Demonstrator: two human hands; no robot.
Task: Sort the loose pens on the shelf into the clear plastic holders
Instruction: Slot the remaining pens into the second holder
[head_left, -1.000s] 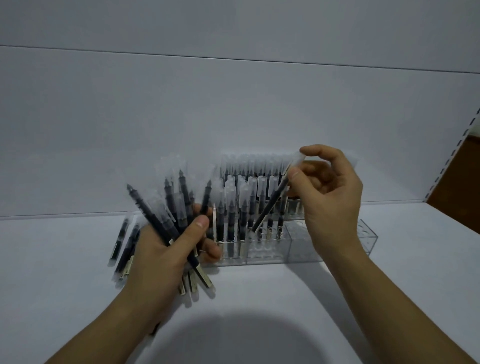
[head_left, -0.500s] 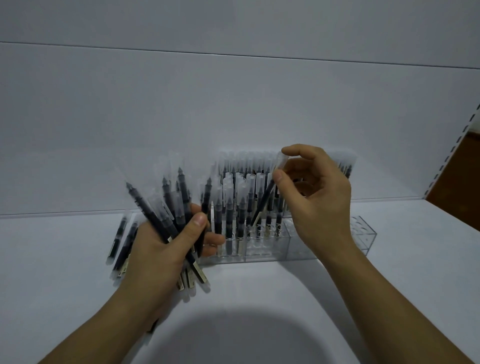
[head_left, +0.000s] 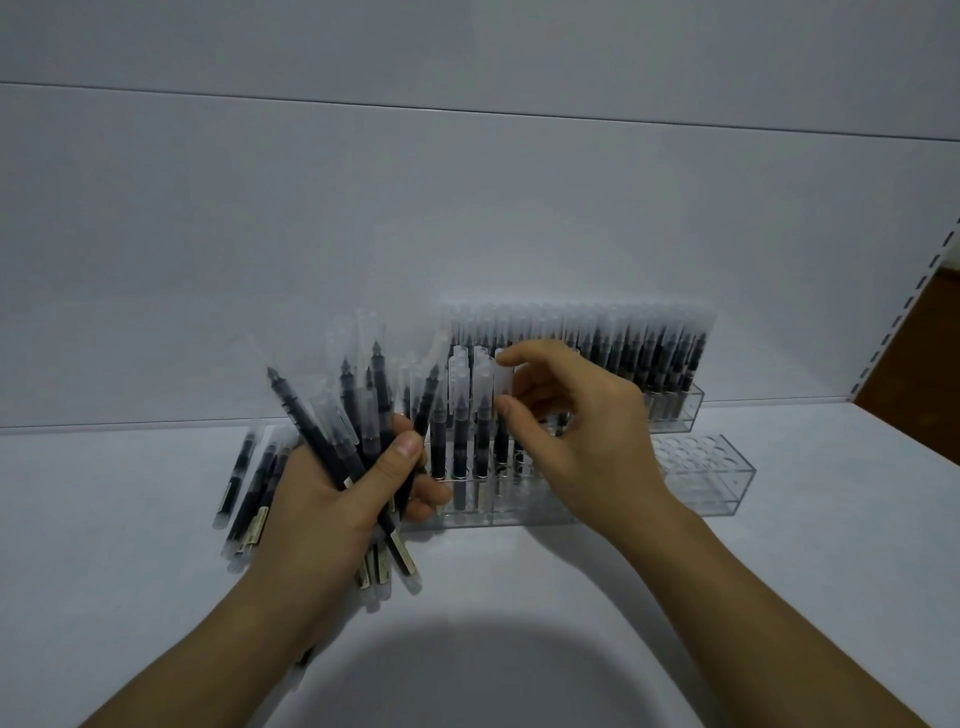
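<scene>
My right hand (head_left: 582, 436) pinches the clear cap of a black-barrelled pen (head_left: 502, 379). A second ago the pen slanted; now it stands upright in the front clear plastic holder (head_left: 717, 478), so I judge it seated. My left hand (head_left: 332, 488) grips a fan of matching pens (head_left: 332, 415), and more loose pens (head_left: 249, 478) lie on the white shelf (head_left: 779, 597).

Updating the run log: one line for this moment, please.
left hand: grips pen bundle | right hand: pinches upright pen in front holder

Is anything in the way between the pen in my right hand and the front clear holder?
Nothing visible. The right hand pinches the pen upright at the front holder, just right of the pens already standing in it; the holes further right are empty.
</scene>
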